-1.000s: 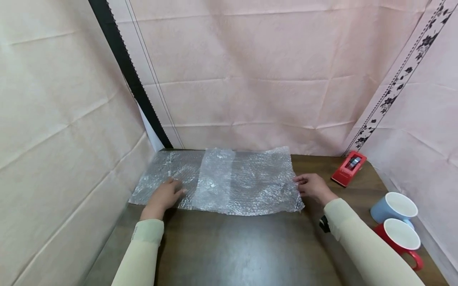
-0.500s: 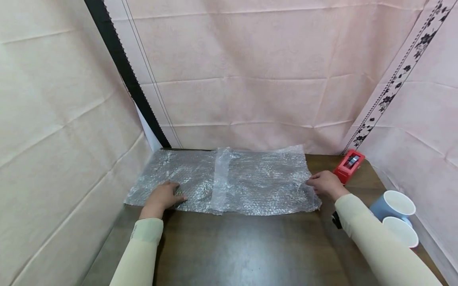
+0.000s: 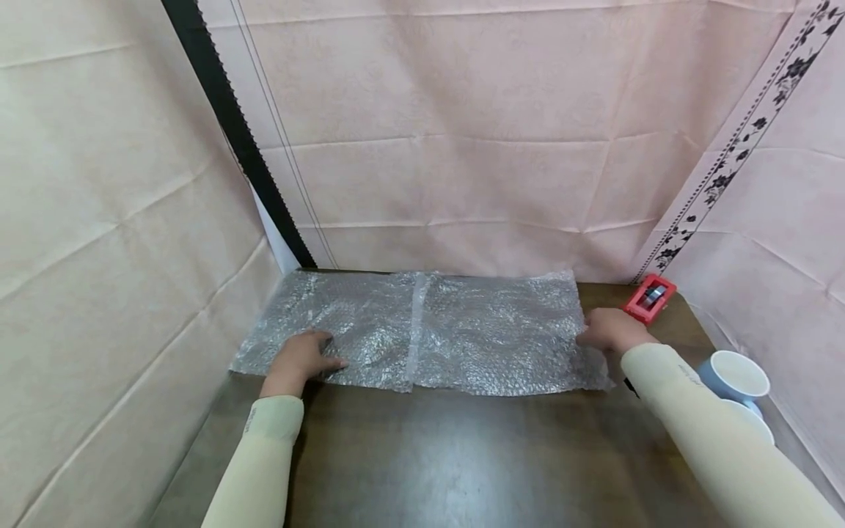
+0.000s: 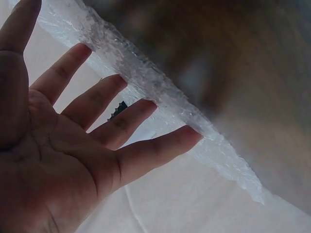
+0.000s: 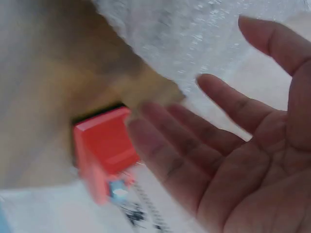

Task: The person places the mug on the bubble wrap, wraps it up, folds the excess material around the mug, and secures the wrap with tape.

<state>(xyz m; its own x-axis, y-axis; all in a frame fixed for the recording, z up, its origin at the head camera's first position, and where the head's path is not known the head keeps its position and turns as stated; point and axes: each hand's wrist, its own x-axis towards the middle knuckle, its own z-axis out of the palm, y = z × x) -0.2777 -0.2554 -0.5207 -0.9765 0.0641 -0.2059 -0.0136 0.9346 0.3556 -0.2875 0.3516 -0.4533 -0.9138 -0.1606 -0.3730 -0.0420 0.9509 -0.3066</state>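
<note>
A sheet of clear bubble wrap (image 3: 495,337) lies spread across the back of the table, with a narrow whitish band running front to back near its middle. My left hand (image 3: 300,359) rests on its left part near the front edge, and in the left wrist view the fingers (image 4: 141,158) are spread and straight against the wrap. At the sheet's right edge is my right hand (image 3: 610,330). The right wrist view shows that hand's fingers (image 5: 233,104) extended and the thumb apart from them, with no wrap pinched between.
A red tape dispenser (image 3: 650,299) stands just beyond my right hand. On the right side of the brown table (image 3: 449,462) are a blue mug (image 3: 733,375) and a second mug (image 3: 752,419), partly hidden by my right sleeve. Pale cloth walls (image 3: 429,147) enclose the table.
My right hand has moved right, and the wrap's right edge has shifted right with it. The whitish band in the middle has narrowed. My left hand has stayed in place.
</note>
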